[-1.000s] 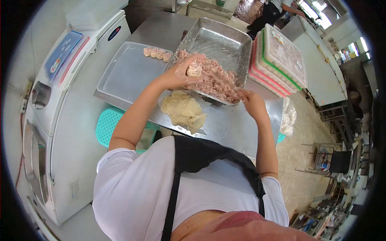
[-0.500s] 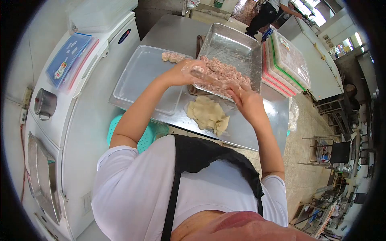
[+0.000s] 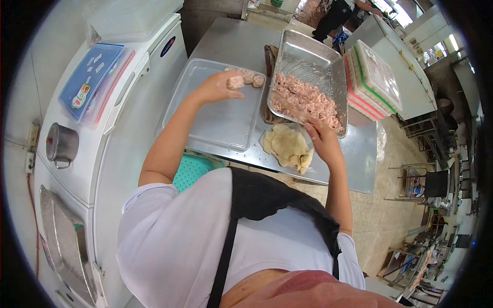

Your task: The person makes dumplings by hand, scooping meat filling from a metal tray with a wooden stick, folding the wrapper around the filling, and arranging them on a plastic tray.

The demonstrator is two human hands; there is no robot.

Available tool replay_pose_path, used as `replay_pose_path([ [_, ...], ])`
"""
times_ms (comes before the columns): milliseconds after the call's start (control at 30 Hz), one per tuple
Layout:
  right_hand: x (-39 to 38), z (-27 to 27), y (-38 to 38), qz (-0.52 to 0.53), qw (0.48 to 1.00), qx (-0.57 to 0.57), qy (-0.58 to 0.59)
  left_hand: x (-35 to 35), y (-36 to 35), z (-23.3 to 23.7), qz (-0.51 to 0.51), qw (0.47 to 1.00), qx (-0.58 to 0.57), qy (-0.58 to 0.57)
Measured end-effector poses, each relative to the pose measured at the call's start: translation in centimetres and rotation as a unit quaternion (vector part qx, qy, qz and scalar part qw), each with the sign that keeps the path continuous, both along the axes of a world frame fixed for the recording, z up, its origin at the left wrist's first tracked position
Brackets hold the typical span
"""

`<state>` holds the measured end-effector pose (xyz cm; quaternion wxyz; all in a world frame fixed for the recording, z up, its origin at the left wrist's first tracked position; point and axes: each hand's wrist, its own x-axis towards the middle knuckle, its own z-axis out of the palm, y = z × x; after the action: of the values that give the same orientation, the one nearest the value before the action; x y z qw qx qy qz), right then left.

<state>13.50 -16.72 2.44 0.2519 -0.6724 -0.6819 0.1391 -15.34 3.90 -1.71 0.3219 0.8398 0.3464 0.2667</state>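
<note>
My left hand [image 3: 218,88] is over the upper part of a clear plastic tray [image 3: 215,132], its fingers around a filled dumpling [image 3: 235,82]. Several dumplings [image 3: 257,80] sit in a row along the tray's far edge. My right hand [image 3: 322,137] is at the near edge of a metal pan [image 3: 313,49], closed on a thin tool that is blurred against the meat. Pinkish minced meat [image 3: 308,100] fills the pan's near half. A stack of pale dough wrappers [image 3: 287,146] lies on plastic between the tray and my right hand.
Lidded containers [image 3: 372,77] are stacked right of the pan. On the white freezer at left are a blue lid [image 3: 91,77] and a metal pot [image 3: 62,145]. A teal basket [image 3: 195,169] is below the table edge. Another person [image 3: 336,19] stands at the back.
My left hand has moved left from the pan to over the plastic tray, with a dumpling in it. My right hand remains by the pan's near edge. The view has shifted slightly.
</note>
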Motion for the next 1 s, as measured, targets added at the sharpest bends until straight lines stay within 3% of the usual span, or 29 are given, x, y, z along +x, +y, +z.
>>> replay_pose_path([
  [67,1.7,-1.8,-1.7,-0.028,0.999,0.017,0.043,-2.6,4.1,-5.1,0.031,0.999,-0.027,0.012],
  [133,3.4,-3.4,-4.2,-0.130,0.983,-0.025,0.129,-3.8,6.4,-7.8,0.062,0.996,-0.053,0.023],
  [200,4.5,-4.0,-6.7,-0.185,0.968,-0.056,0.161,-4.1,7.5,-8.7,0.143,0.980,0.021,0.138],
  [333,5.3,-4.0,-10.5,-0.287,0.916,-0.096,0.262,-2.4,8.8,-8.7,0.162,0.976,-0.019,0.145],
  [467,6.5,-5.1,-11.8,-0.293,0.903,-0.065,0.308,0.0,9.9,-9.3,0.222,0.970,-0.018,0.097],
  [533,6.8,-4.9,-11.4,-0.282,0.917,-0.059,0.277,1.0,11.0,-10.7,0.226,0.969,-0.027,0.101],
  [600,7.3,-4.2,-10.5,-0.265,0.930,-0.074,0.244,1.4,12.0,-12.9,0.229,0.964,0.116,0.075],
  [667,8.0,-4.1,-9.4,-0.256,0.939,-0.090,0.213,1.6,12.0,-12.8,0.210,0.972,0.074,0.068],
  [733,9.5,-4.4,-8.1,-0.175,0.971,-0.062,0.149,1.6,11.9,-12.6,0.187,0.980,0.031,0.065],
  [800,12.1,-5.0,-6.7,-0.094,0.993,0.018,-0.065,1.6,10.9,-12.4,0.157,0.984,0.045,0.068],
  [833,12.9,-4.5,-6.0,-0.101,0.993,0.015,-0.060,2.2,9.8,-12.1,0.150,0.985,0.044,0.074],
  [900,13.7,-2.7,-4.1,-0.104,0.981,-0.064,-0.153,2.9,7.0,-10.6,0.154,0.956,0.205,0.143],
  [933,14.7,-2.8,-3.0,-0.104,0.981,-0.066,-0.148,3.7,4.8,-9.0,0.152,0.956,0.205,0.148],
  [1000,16.9,-3.0,-0.7,-0.038,0.965,-0.089,-0.242,7.7,-1.3,-5.1,0.116,0.991,0.064,-0.008],
])
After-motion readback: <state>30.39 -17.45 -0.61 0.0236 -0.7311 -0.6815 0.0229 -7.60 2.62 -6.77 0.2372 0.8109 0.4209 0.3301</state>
